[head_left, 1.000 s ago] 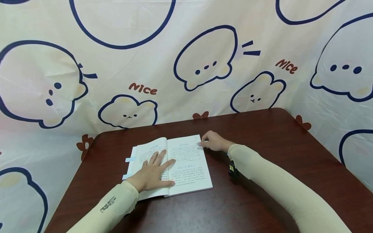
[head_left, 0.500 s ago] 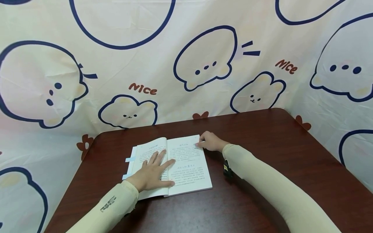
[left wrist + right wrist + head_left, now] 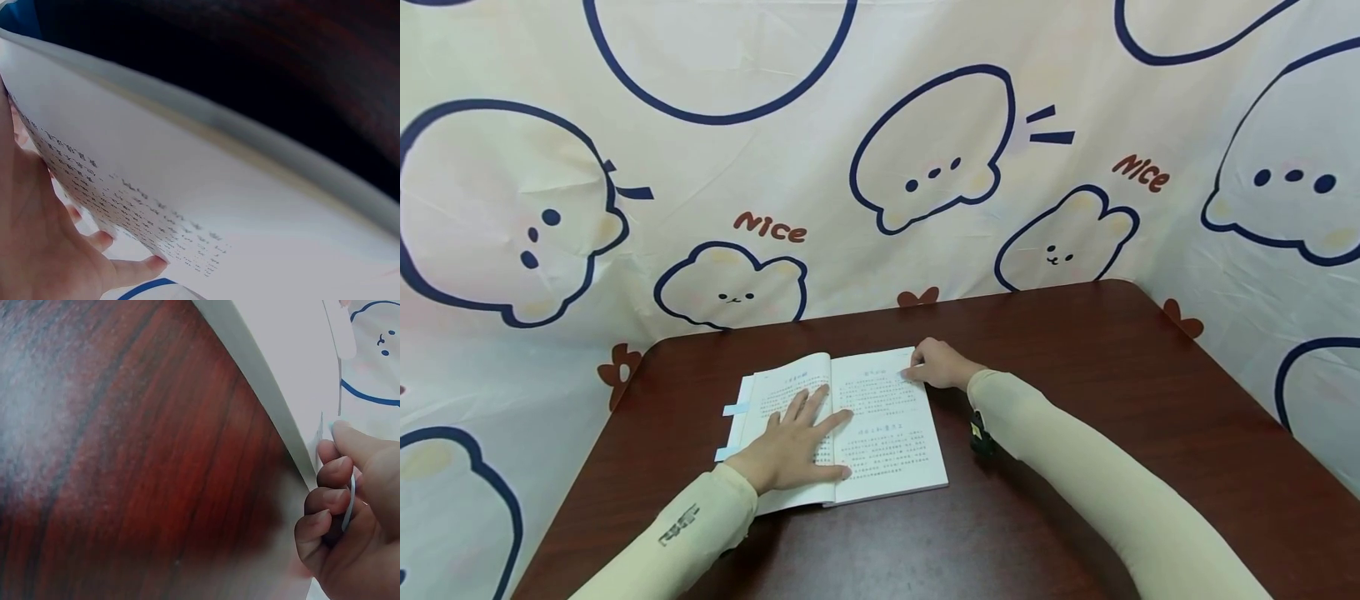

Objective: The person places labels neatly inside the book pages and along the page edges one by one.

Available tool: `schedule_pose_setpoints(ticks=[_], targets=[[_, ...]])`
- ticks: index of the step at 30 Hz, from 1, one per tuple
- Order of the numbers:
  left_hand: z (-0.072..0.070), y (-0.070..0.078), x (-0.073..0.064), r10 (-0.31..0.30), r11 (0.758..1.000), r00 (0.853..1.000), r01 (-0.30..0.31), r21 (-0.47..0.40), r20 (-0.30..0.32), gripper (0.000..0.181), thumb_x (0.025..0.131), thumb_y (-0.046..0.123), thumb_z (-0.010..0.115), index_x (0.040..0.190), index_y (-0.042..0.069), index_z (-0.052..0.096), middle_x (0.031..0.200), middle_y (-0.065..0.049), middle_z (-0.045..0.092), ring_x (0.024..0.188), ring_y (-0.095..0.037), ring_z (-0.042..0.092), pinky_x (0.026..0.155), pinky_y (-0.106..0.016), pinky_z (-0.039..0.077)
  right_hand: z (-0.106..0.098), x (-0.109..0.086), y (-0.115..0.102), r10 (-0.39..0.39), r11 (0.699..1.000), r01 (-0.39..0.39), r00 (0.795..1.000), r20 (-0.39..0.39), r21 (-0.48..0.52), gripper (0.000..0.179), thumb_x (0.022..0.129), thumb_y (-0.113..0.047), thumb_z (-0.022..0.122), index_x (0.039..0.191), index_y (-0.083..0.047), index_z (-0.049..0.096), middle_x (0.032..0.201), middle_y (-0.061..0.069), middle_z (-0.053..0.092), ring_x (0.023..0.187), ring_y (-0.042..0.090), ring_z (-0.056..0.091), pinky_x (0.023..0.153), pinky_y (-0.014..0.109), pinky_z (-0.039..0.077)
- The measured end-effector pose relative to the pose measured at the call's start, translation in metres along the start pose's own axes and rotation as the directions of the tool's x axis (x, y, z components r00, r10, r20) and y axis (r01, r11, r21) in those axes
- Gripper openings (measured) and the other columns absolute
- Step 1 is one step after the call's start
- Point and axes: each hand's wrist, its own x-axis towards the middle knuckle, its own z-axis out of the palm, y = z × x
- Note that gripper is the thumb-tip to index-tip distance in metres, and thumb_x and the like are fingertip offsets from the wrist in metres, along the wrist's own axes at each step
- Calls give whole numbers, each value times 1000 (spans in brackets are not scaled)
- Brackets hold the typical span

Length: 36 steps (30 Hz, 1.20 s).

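An open book (image 3: pixel 887 433) with printed pages lies on the table. My left hand (image 3: pixel 793 450) rests on it with fingers spread, across the left page and the gutter; in the left wrist view the left hand (image 3: pixel 56 237) lies along the printed page (image 3: pixel 187 175). At the top right corner of the book, my right hand (image 3: pixel 946 365) has its thumb over the page and its other fingers curled. A pale bluish sticky tab (image 3: pixel 330 427) shows at the thumb tip, by the page edge. Inside the curled fingers of the right hand (image 3: pixel 344 506) is a thin white strip (image 3: pixel 350 503).
Two light blue sticky tabs (image 3: pixel 735 409) stick out from the book's left edge. The dark reddish-brown table (image 3: pixel 1075 350) extends on both sides. Behind it hangs a cream cloth (image 3: pixel 820 167) with cartoon drawings.
My right hand has moved slightly left, its thumb going further over the page's top right corner. The left hand and the book stay where they were.
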Motion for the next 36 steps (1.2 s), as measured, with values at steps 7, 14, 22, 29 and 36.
schedule_pose_setpoints(ticks=[7,14,22,29,36], targets=[[-2,0,-1,2,1000,1000,-2,-10,0,89,84,79,55,157,32,35,171,-16,9,154,-50,15,107,-80,27,3,1,1,20,999,-21,1000,-13,-35,24,97,-24,70,80,-7,74,68,2,57,61,13,46,57,23,36],[-1,1,-1,0,1000,1000,0,-11,0,90,84,80,54,157,33,35,171,-16,9,154,-49,15,107,-80,27,3,3,0,46,996,-46,999,5,-75,21,96,-24,71,82,-9,74,65,1,59,61,14,48,57,24,38],[-4,1,-2,14,1000,1000,-14,-14,-6,89,85,78,55,158,30,35,170,-17,9,153,-50,16,107,-80,27,2,5,-5,71,988,-67,997,18,-136,26,96,-26,71,73,-11,69,61,-1,51,57,13,44,54,26,34],[-4,0,-2,12,1000,1000,-12,-17,-6,89,85,79,55,158,31,35,171,-17,9,154,-51,16,107,-80,27,2,5,-14,147,976,-140,989,25,-169,32,96,-26,71,69,-11,62,58,-1,47,55,13,42,53,26,32],[-3,0,-1,17,1000,1000,-17,-22,-8,89,85,79,54,158,31,34,171,-17,9,154,-51,15,107,-81,26,3,4,-18,177,954,-169,984,10,-248,35,96,-30,70,68,-12,61,57,-2,47,58,15,44,61,31,35]])
